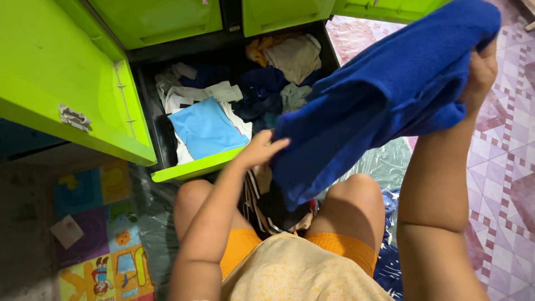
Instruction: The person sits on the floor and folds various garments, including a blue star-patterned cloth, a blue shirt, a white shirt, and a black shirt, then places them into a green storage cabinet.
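A royal-blue cloth garment hangs across the middle and right of the head view. My right hand grips its upper end, raised high at the right. My left hand touches its lower left edge with fingers spread along the fabric, just in front of an open lime-green drawer. The drawer holds a light-blue folded piece, white pieces, dark navy clothes and a beige one. More clothes, striped and dark, lie in a heap between my knees, partly hidden by the blue garment.
Lime-green cabinet panels stand to the left and above the drawer. A colourful foam play mat lies at the lower left. Pink and white patterned floor tiles run along the right. A clear plastic sheet covers the floor by my legs.
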